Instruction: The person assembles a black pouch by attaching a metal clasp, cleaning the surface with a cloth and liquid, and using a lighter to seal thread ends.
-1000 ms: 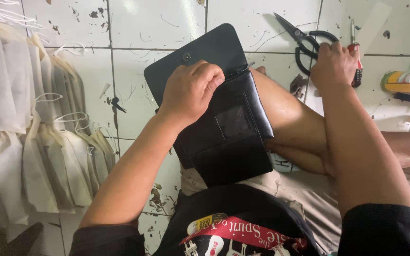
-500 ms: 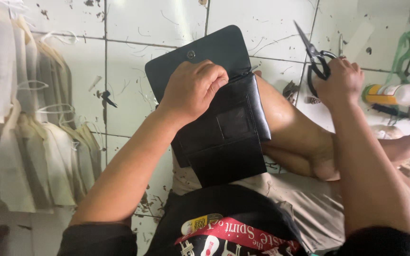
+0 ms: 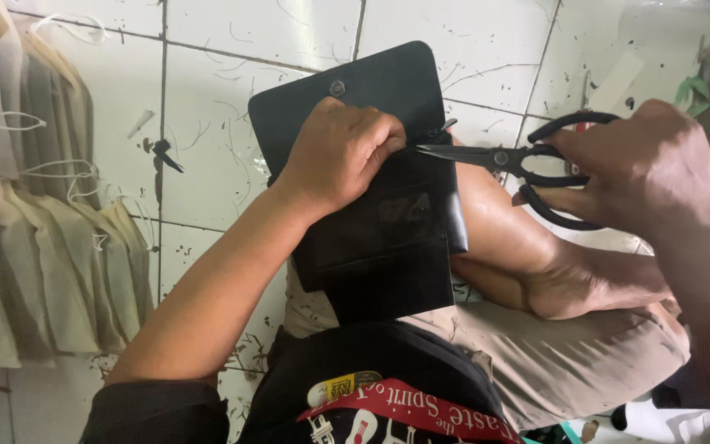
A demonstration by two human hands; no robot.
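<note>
A black leather wallet (image 3: 380, 238) with a snap button on its open flap rests on my knee. My left hand (image 3: 338, 152) grips its upper part, fingers curled over the edge. My right hand (image 3: 643, 168) holds black scissors (image 3: 507, 158) by the handles. The blades point left and their tips touch the wallet's edge right by my left fingertips.
I sit on a white tiled floor (image 3: 232, 90) strewn with thread scraps. A row of cream cloth bags (image 3: 34, 238) with white drawstrings lies at the left. My bare foot (image 3: 585, 284) and folded leg are under the right arm.
My right hand lifted the scissors off the floor at the upper right and brought them left to the wallet's edge. The left hand stayed on the wallet.
</note>
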